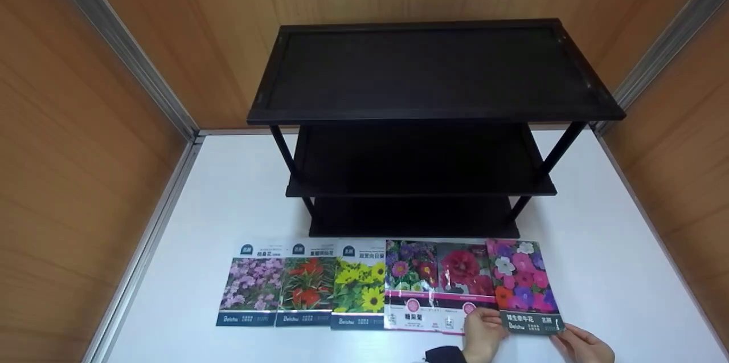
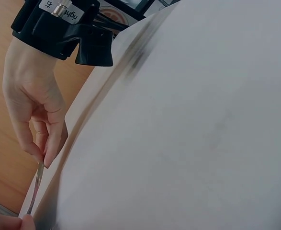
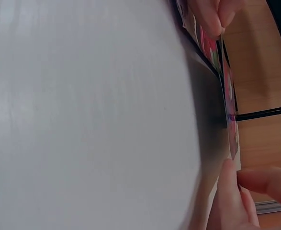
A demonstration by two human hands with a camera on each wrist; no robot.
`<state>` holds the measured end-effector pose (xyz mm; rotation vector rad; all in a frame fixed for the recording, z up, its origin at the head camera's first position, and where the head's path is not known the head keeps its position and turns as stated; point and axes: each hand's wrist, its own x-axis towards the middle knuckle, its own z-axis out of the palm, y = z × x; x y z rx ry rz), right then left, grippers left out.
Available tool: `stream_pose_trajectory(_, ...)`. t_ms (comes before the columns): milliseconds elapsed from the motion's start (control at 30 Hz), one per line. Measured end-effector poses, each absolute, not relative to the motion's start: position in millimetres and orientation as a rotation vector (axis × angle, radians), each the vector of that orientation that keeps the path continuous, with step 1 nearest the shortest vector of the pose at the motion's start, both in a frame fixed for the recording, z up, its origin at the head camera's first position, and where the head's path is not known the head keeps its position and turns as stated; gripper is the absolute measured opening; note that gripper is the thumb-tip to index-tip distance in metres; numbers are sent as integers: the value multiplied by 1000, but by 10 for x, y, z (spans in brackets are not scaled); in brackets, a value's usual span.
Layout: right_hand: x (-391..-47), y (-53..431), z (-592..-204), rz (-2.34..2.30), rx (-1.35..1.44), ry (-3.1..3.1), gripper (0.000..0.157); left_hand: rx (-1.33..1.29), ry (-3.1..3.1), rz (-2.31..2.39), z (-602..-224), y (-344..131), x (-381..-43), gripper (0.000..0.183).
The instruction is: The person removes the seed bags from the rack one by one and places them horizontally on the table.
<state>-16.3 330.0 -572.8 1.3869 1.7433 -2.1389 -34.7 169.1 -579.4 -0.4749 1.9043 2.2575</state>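
At the right end of a row of flower seed packets lies a packet with pink, purple and red blooms (image 1: 523, 283). My left hand (image 1: 484, 333) pinches its lower left corner, overlapping the neighbouring packet with a large pink flower (image 1: 461, 269). The lower right corner is between the thumb and fingers of my right hand (image 1: 584, 343). From the left wrist view, my right hand (image 2: 37, 105) grips one end of the packet (image 2: 36, 187), seen nearly edge-on. The right wrist view shows the packet (image 3: 230, 112) lifted over the white table, stretched between both hands.
Further left lie packets with mixed daisies (image 1: 411, 272), yellow flowers (image 1: 360, 289), red flowers (image 1: 307, 283) and lilac flowers (image 1: 252, 286). A black three-tier shelf (image 1: 427, 72) stands behind the row on the white table (image 1: 228, 192). Wooden panels (image 1: 85, 123) enclose the back and sides.
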Motion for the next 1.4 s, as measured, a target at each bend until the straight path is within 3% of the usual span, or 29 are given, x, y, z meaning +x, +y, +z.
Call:
stream_pose_trajectory(500, -233, 3291, -5782, -1694, 1451, 2013, 33, -446, 1947, 2168, -5795, 1666, -348, 27)
stream_pose_trajectory(800, -221, 3231, -5753, -1425, 1275, 2360, 28, -430, 1842, 2131, -5755, 1619, -329, 28)
stream_pose_trajectory(1233, -291, 3255, -5921, -1024, 1085, 2750, 31, -183, 2067, 1975, -5611, 1392, -368, 18)
stream_pose_trajectory(1400, -349, 3011, -5612, -1111, 882, 2775, 31, 15, 2330, 1873, -5564, 1188, -484, 11)
